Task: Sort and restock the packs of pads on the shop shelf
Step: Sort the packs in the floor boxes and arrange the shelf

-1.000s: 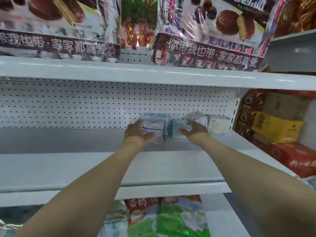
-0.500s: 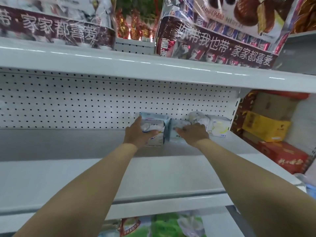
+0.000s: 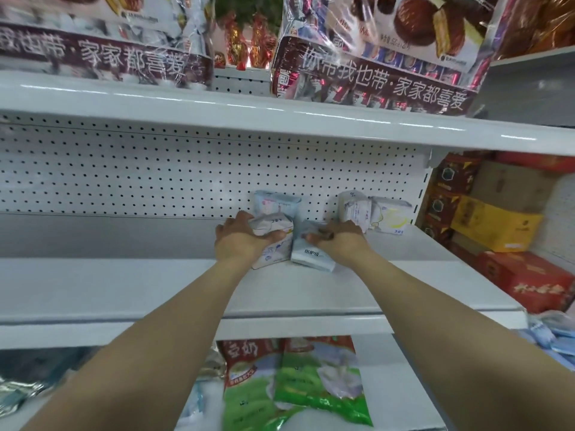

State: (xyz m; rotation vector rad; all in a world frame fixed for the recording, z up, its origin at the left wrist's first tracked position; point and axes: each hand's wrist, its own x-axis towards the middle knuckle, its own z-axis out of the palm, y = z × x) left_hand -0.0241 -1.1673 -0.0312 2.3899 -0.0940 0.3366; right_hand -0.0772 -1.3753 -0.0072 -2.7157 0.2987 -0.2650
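I see a white shelf (image 3: 124,284) with a pegboard back (image 3: 124,175) and snack bags (image 3: 373,57) above. My left hand (image 3: 239,241) curls round a white pack (image 3: 275,227). My right hand (image 3: 337,241) grips a pale blue pack (image 3: 309,255) beside it. 2 more packs (image 3: 373,213) stand in the back right corner.

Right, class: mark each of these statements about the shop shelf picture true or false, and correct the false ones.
1. The left hand grips a white pack of pads. True.
2. The right hand is empty. False: it grips a pale blue pack.
3. Another pack stands behind the white one, near the pegboard. True.
4. The upper shelf holds bottles. False: it holds chocolate-pie bags.
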